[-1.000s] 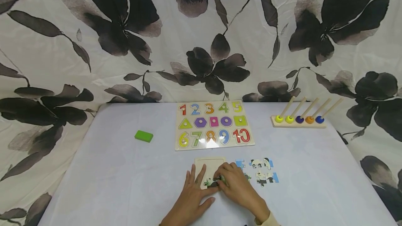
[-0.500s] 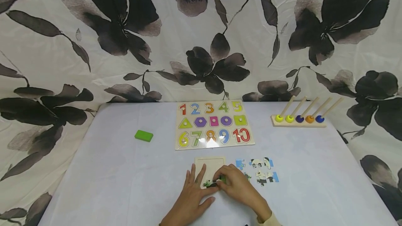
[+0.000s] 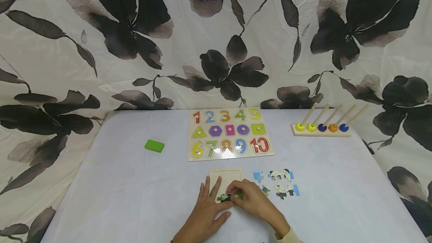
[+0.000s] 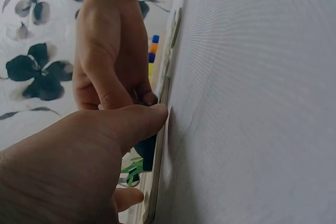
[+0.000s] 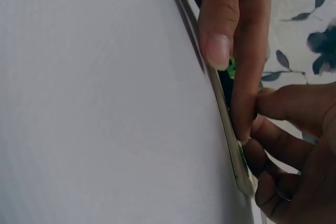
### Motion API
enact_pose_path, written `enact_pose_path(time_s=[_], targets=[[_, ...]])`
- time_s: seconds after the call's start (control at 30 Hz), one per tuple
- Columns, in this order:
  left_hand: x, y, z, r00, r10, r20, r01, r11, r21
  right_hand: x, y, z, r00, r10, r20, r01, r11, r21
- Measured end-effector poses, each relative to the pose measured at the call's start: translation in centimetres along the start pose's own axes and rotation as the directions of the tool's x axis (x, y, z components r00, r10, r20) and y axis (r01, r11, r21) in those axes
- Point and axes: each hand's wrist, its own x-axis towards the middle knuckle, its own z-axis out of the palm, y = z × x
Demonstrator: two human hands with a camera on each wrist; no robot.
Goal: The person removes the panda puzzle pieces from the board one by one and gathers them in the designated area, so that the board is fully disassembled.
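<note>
A small wooden puzzle tray lies near the table's front edge. My left hand rests flat on its left part with the fingers straight. My right hand has curled fingers that pinch a green and black puzzle piece at the tray's lower edge. Several loose panda puzzle pieces lie just right of the tray. In the left wrist view my left thumb touches the tray's edge, and the right hand's fingers are beyond it. In the right wrist view the left hand's fingers press on the tray.
A number and shape board lies behind the tray. At the back right stands a wooden peg rack with coloured rings. A green block sits on the left. A white cloth covers the table, with a flowered curtain behind.
My right hand has slid a little to the left along the tray's lower edge with the piece, and its fingers have curled tighter. The left hand has stayed put.
</note>
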Motion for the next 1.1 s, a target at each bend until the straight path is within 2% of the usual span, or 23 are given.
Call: enact_pose_path(time_s=[0.17, 0.3, 0.5, 0.63, 0.83, 1.1], targets=[[0.0, 0.0, 0.0, 1.0, -0.006, 0.004, 0.006, 1.0, 0.004, 0.1, 0.1, 0.2, 0.999, 0.006, -0.033, -0.006, 1.0, 0.01], [0.1, 0.1, 0.0, 1.0, -0.018, 0.014, 0.018, 1.0, 0.007, 0.1, 0.1, -0.1, 0.997, 0.024, -0.075, -0.019, 0.998, 0.066], [0.0, 0.2, 0.0, 0.999, -0.032, 0.015, 0.032, 0.999, -0.008, -0.3, 0.0, -1.3, 0.991, 0.07, -0.111, -0.05, 0.984, 0.171], [0.0, 0.2, -0.1, 0.997, -0.061, 0.04, 0.062, 0.998, -0.021, -0.7, 0.1, -2.5, 0.984, 0.104, -0.145, -0.077, 0.981, 0.179], [0.2, 0.4, -0.1, 0.995, -0.085, 0.054, 0.087, 0.996, -0.032, -2.1, 0.8, -4.5, 0.962, 0.165, -0.216, -0.131, 0.978, 0.163], [0.2, 0.5, -0.1, 0.995, -0.096, 0.042, 0.098, 0.994, -0.046, -5.1, 2.4, -6.8, 0.922, 0.253, -0.294, -0.187, 0.954, 0.234]])
